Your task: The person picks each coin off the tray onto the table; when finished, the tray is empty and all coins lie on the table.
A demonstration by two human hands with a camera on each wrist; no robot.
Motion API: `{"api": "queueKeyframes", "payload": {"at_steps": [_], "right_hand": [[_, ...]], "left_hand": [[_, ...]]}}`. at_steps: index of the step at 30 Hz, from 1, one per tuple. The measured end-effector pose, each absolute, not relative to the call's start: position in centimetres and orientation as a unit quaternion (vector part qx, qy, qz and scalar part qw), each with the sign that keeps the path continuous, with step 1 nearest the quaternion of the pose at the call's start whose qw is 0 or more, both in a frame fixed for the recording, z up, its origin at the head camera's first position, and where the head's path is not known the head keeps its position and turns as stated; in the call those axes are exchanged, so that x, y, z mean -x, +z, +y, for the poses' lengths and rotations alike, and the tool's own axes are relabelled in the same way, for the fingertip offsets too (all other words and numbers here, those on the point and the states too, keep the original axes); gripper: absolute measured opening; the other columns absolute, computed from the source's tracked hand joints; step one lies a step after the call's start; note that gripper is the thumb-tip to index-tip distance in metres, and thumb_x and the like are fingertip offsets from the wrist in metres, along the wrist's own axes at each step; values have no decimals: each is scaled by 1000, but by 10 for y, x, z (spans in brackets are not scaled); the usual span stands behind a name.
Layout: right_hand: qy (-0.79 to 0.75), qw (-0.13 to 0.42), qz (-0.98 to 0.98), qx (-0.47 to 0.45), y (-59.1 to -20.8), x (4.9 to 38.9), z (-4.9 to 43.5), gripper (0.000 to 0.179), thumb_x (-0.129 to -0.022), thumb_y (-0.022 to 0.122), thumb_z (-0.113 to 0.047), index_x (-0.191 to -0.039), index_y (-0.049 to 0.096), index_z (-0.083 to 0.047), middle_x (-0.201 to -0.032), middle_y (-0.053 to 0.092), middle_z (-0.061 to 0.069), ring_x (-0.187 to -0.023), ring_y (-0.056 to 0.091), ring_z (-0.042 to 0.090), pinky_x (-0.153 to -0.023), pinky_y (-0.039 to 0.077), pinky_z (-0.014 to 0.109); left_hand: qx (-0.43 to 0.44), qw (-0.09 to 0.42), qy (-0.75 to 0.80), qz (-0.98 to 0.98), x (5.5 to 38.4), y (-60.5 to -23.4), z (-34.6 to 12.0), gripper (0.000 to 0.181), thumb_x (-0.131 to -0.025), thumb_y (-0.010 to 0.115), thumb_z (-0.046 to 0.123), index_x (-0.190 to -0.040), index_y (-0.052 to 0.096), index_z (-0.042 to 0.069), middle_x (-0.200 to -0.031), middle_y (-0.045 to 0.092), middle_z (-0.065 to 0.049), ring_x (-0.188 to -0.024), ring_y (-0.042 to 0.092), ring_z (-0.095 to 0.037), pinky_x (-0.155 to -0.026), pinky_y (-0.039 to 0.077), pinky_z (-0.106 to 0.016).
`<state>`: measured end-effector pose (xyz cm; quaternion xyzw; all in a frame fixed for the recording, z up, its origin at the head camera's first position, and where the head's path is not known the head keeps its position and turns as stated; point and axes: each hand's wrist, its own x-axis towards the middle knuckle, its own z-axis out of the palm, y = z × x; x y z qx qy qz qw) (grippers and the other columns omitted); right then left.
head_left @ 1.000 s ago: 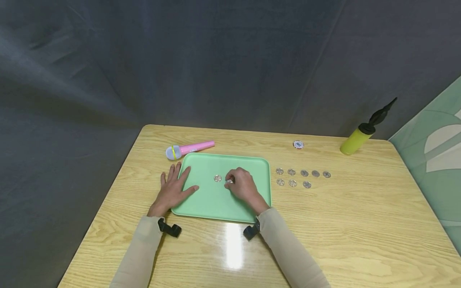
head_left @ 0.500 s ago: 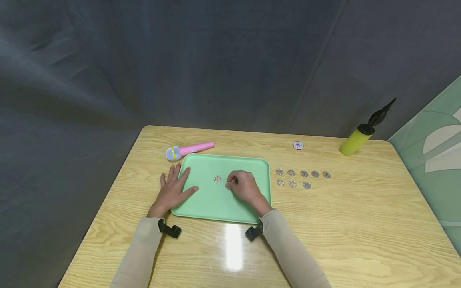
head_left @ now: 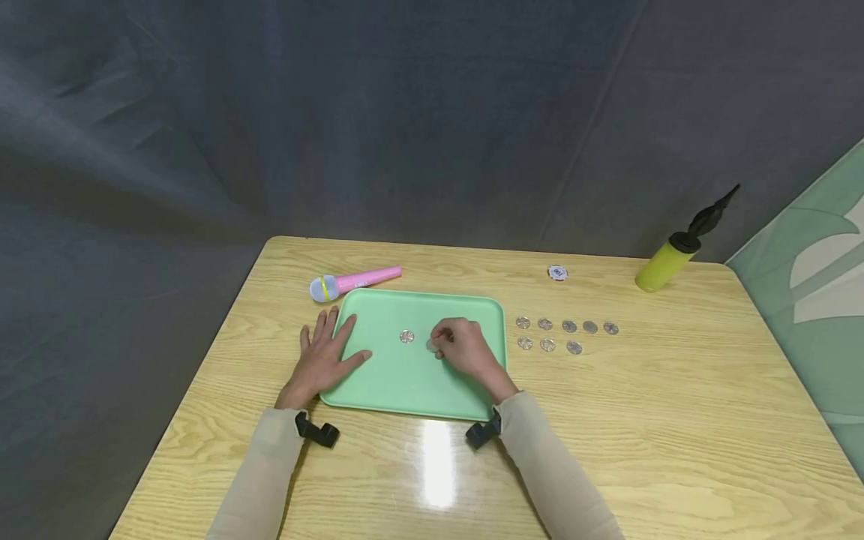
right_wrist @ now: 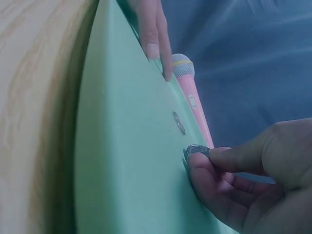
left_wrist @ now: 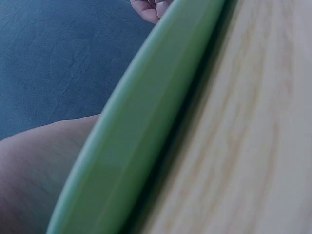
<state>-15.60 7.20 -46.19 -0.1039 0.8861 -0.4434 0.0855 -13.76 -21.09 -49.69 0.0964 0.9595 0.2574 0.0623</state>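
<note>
Between thumb and fingers my right hand [head_left: 467, 347] pinches a silver coin [right_wrist: 198, 149], held low over the green tray [head_left: 385, 390]. Just left of it another silver coin [head_left: 406, 337] lies flat on the tray. My left hand [head_left: 320, 361] rests with spread fingers across the tray's left rim, its thumb reaching inside. In the left wrist view the tray's side wall [left_wrist: 141, 117] covers most of that hand.
A pink toy microphone [head_left: 358, 281] lies behind the tray. Right of the tray, several silver coins [head_left: 569, 327] sit in two rows, with a poker chip [head_left: 557, 273] behind them. A yellow-green hand pump [head_left: 664, 268] stands at the back right.
My right hand has shifted slightly right and toward me over the tray, with the coin still pinched. The left hand stays in place.
</note>
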Motion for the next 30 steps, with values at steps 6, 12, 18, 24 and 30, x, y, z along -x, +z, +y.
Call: {"api": "queueKeyframes", "payload": {"at_steps": [6, 12, 18, 24, 30], "right_hand": [[-481, 105, 866, 85, -458, 156, 78, 8, -93, 64, 1, -94, 72, 1, -80, 74, 13, -63, 68, 12, -58, 56, 22], [-496, 112, 857, 78, -458, 157, 86, 6, -93, 66, -1, -94, 71, 2, -77, 74, 12, -62, 68, 11, -58, 56, 22], [-512, 121, 848, 67, -458, 158, 96, 6, -93, 67, -3, -94, 72, 1, -77, 73, 12, -63, 68, 12, -59, 58, 24], [-524, 127, 840, 60, -458, 159, 109, 9, -94, 65, -3, -97, 71, 3, -80, 73, 15, -64, 68, 12, -61, 59, 26], [-521, 129, 842, 47, -458, 159, 120, 10, -95, 65, -4, -98, 71, 4, -84, 73, 16, -65, 68, 11, -62, 60, 26]], "left_hand": [[-97, 63, 255, 960, 138, -497, -212, 83, -96, 56, 53, -160, 24, 11, -169, 2, -24, -156, -3, -46, -118, -7, -72], [-96, 64, 257, 960, 138, -498, -212, 84, -96, 56, 54, -160, 24, 11, -169, 1, -23, -156, -4, -46, -119, -8, -71], [-95, 67, 253, 961, 139, -497, -211, 83, -96, 55, 54, -161, 23, 12, -169, 1, -22, -157, -4, -45, -119, -7, -70], [-94, 66, 250, 961, 139, -496, -211, 84, -97, 55, 54, -161, 22, 12, -169, 0, -23, -156, -4, -46, -119, -7, -71], [-94, 63, 251, 961, 138, -496, -210, 83, -96, 57, 53, -160, 24, 11, -169, 1, -23, -156, -4, -45, -119, -7, -71]]}}
